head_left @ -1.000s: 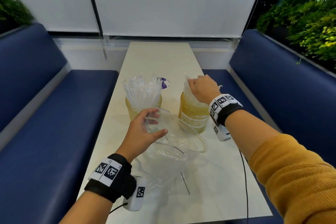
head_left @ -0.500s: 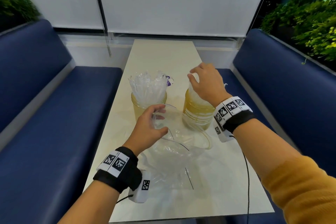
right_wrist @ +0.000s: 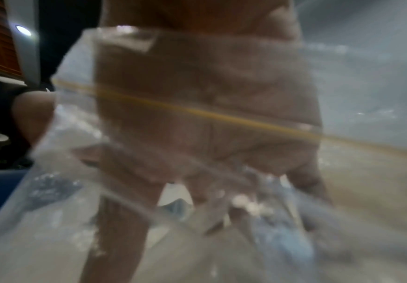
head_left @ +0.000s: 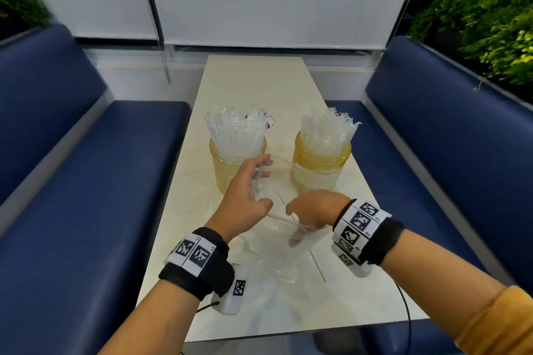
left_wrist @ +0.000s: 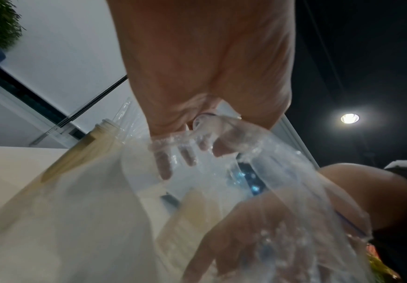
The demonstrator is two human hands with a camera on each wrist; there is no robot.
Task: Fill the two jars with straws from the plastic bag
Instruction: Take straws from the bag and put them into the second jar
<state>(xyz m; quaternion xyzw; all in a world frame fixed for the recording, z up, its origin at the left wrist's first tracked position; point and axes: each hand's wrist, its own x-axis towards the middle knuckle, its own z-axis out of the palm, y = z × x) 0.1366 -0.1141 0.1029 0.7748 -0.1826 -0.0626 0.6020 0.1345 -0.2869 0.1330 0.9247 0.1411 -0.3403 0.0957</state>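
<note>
Two yellowish glass jars stand mid-table, the left jar (head_left: 230,170) and the right jar (head_left: 320,167). Each is packed with clear wrapped straws (head_left: 235,130), with the other bundle (head_left: 326,131) in the right jar. In front of them lies a crumpled clear plastic bag (head_left: 282,265). My left hand (head_left: 255,184) grips the bag's rim and holds its mouth open, fingers curled over the edge (left_wrist: 192,145). My right hand (head_left: 305,219) reaches down into that mouth, its fingers (right_wrist: 125,220) extended and showing blurred through the plastic. What lies under them is unclear.
The narrow white table (head_left: 253,81) runs away from me between two blue benches (head_left: 86,181). Cables trail from my wrist units over the near table edge (head_left: 403,305). Green plants (head_left: 490,32) stand behind the right bench.
My right hand left the top of the right jar, drew back toward me and went down into the bag. The left hand kept its hold on the bag's rim.
</note>
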